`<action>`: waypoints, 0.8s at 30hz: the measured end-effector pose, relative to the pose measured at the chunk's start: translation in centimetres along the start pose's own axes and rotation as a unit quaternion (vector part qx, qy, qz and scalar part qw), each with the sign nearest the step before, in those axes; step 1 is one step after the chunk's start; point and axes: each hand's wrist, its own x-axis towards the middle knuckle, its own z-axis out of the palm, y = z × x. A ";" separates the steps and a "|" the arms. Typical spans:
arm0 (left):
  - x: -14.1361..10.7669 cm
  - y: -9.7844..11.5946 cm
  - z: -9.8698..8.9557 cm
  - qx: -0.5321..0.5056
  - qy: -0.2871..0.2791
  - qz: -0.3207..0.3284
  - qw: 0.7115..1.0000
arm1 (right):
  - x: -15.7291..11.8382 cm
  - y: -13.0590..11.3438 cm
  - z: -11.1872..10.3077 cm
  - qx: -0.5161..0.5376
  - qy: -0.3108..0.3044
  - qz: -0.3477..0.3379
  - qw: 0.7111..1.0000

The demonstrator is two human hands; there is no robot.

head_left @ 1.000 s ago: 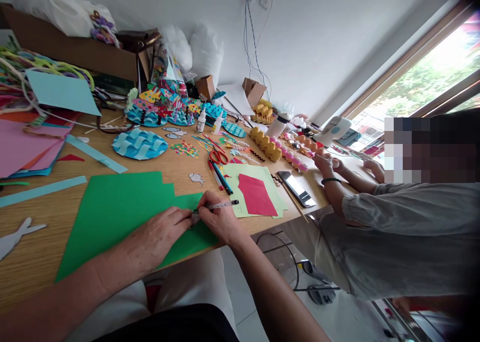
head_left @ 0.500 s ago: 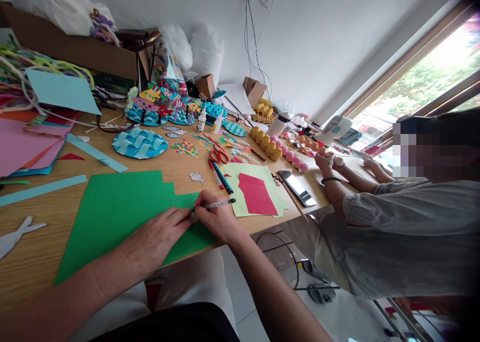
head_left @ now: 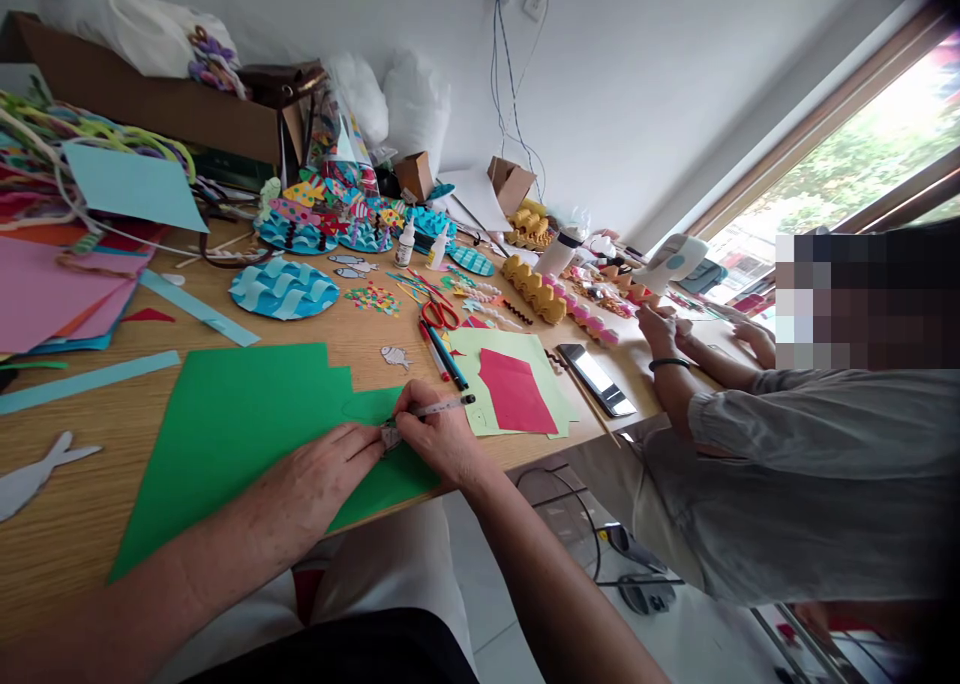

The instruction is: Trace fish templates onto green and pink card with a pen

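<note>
My right hand (head_left: 433,426) is closed in a writing grip on a pen (head_left: 444,406), a pale, clear-barrelled one with a dark end. Its tip is hidden behind my fingers. A small fish-shaped paper cutout (head_left: 389,435) lies under the fingertips on a sheet of green paper (head_left: 247,414). My left hand (head_left: 322,476) rests flat on that sheet, fingers stretched out and their tips pressing the cutout's edge. A faint curved outline shows on the green above my hands. Farther up the table lies another fish cutout (head_left: 396,356), and a larger white one (head_left: 37,476) sits at far left.
Red scissors (head_left: 439,313), a teal marker (head_left: 444,354) and a light green sheet with red paper (head_left: 517,392) lie right of centre. A phone (head_left: 596,379) is beyond them. A co-worker's arm (head_left: 671,374) reaches over the table at right. Glue bottles (head_left: 406,244) stand behind.
The view has shifted slightly. More of the small fish cutout and of the outline on the green paper shows between my hands. Both hands keep nearly the same place.
</note>
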 end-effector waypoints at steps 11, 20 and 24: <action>-0.2 0.4 -0.4 0.028 -0.014 -0.012 0.999 | 0.1 -0.2 0.3 0.014 -0.045 -0.021 0.999; -0.1 1.5 -1.8 0.049 -0.056 -0.035 0.997 | 0.1 -0.4 0.5 0.007 -0.046 -0.002 0.999; -0.7 1.3 -1.3 0.073 -0.039 -0.025 0.996 | 0.1 -0.4 0.5 0.013 -0.042 -0.003 0.999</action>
